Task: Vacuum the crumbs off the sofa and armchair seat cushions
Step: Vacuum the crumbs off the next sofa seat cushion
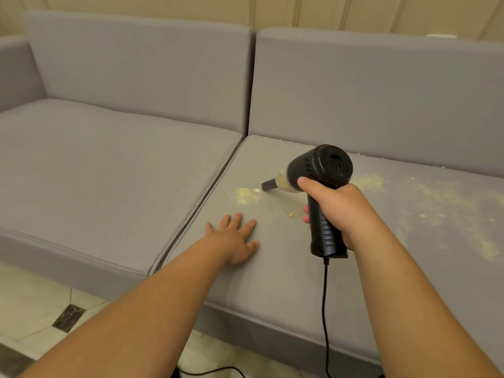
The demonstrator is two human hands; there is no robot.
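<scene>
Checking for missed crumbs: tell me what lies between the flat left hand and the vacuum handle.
Head view: one yellow crumb on bare cushion.

Black handheld vacuum [319, 170] beside yellow crumbs [245, 195]

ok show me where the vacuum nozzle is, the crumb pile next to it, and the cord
vacuum nozzle [268, 184], head view, on the dark tip
crumb pile [245, 195], head view, on its yellow middle
cord [325, 301], head view, mid-length below the handle

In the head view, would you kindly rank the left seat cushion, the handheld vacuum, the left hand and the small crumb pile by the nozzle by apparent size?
1. left seat cushion
2. handheld vacuum
3. left hand, though nearer the camera
4. crumb pile
</scene>
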